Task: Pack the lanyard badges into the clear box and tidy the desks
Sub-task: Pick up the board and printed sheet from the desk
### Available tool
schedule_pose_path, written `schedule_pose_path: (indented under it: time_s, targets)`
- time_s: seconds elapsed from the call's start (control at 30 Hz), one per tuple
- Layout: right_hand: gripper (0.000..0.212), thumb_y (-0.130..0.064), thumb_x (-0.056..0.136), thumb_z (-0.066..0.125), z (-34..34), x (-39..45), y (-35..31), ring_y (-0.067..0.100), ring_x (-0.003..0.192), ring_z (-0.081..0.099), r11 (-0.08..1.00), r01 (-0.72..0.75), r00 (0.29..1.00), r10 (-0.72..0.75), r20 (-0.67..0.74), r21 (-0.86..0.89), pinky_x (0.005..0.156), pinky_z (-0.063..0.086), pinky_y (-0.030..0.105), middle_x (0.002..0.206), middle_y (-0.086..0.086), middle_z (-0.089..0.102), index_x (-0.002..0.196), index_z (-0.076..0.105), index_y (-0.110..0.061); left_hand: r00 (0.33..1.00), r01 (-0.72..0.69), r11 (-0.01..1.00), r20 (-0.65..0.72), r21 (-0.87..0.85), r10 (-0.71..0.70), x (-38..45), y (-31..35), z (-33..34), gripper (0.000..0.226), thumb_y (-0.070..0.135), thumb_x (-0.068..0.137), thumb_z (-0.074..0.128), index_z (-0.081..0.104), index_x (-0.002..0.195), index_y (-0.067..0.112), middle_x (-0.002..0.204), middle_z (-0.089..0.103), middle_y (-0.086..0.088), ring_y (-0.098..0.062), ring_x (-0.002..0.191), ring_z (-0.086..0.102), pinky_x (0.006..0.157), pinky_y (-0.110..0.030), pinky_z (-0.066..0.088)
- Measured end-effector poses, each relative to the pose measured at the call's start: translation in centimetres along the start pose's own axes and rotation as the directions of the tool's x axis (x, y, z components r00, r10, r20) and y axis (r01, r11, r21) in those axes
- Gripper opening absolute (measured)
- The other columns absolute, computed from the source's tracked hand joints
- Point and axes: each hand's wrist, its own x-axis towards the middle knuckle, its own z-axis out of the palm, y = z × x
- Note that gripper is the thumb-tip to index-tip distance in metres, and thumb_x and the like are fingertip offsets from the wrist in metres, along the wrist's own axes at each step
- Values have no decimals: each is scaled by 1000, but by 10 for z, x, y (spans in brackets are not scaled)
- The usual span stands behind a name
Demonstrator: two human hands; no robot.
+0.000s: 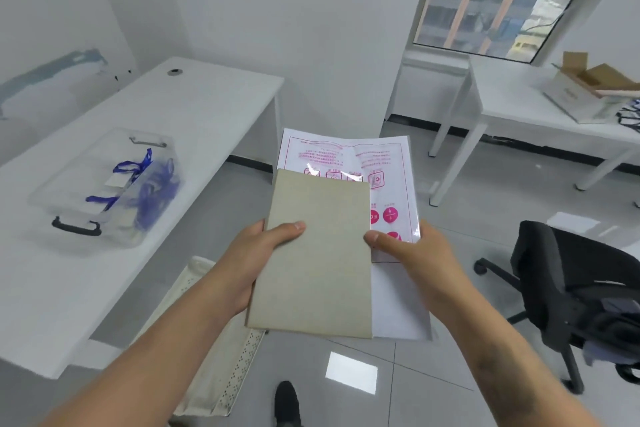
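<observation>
Holding card and printed bag, desk tidy under way

Gripping both items, the left hand (258, 253) pinches the grey card (317, 253) at 9 o'clock; the right hand (403, 250) pinches the glossy bag (349, 156) at 3. Both look light: card stiff, bag limp and likely slippery, best held by the side edges. Long axes run 6 to 12. Badges lie in the box (104, 191) at 10 o'clock on the desk (207, 104).
</observation>
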Motion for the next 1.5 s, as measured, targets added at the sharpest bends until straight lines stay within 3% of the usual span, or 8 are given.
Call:
schedule_pose_path:
  time_s: [0.23,0.4,0.5,0.7,1.07,1.27,1.4,1.5]
  targets:
    - [27,-26,76,82,-2,92,-23,15,85,73,999,-7,999,8,34,-44,76,57,29,91,-6,76,100,70,-23,999,-11,999,-46,-37,9,71,37,6,28,24,87,69,69,111,9,104,75,-13,-34,97,72,89,-47,56]
    - [23,-23,78,80,5,146,-48,3,75,71,997,34,995,-28,92,-67,57,48,11,87,-12,76,98,71,-23,995,-44,996,-97,-76,36,108,62,0,28,25,87,70,69,111,11,102,76,-10,-31,94,73,84,-43,57]
    - [20,-23,78,80,11,172,-61,4,74,71,995,58,986,-45,158,-79,54,48,9,86,-11,76,96,70,-23,989,-64,992,-136,-109,49,121,71,-3,30,26,86,70,69,113,11,104,76,-10,-31,95,73,87,-46,57]
    - [24,-23,78,80,22,221,-72,16,82,74,992,56,951,-20,307,-109,68,55,25,90,-5,77,100,71,-19,957,-100,980,-286,-173,47,137,76,-3,25,23,87,69,71,109,12,102,76,-10,-31,94,73,86,-43,56]
    - [25,-18,80,78,41,295,-82,21,83,75,979,107,768,30,640,-174,70,56,31,93,0,77,104,70,-18,828,-219,915,-561,-339,-9,146,55,22,26,23,87,68,71,112,13,104,75,-11,-31,94,73,78,-39,57]
    - [23,-21,78,80,73,302,-70,17,81,74,954,172,672,69,737,-246,68,55,27,90,-2,77,100,71,-21,738,-279,867,-670,-414,-82,129,30,21,25,24,87,69,71,111,15,105,75,-9,-31,96,73,87,-48,57]
    - [31,-25,76,82,97,296,-49,19,89,73,933,206,622,108,776,-295,80,57,34,96,-3,76,105,69,-25,680,-319,846,-725,-427,-109,114,7,17,22,23,88,68,70,109,17,101,77,-5,-26,92,74,86,-45,57]
    - [31,-27,77,81,115,285,-29,15,88,73,907,246,599,135,789,-341,79,58,32,95,-6,76,105,68,-26,635,-346,835,-762,-427,-126,101,-16,12,21,21,89,68,70,110,18,102,77,-4,-25,92,74,88,-46,57]
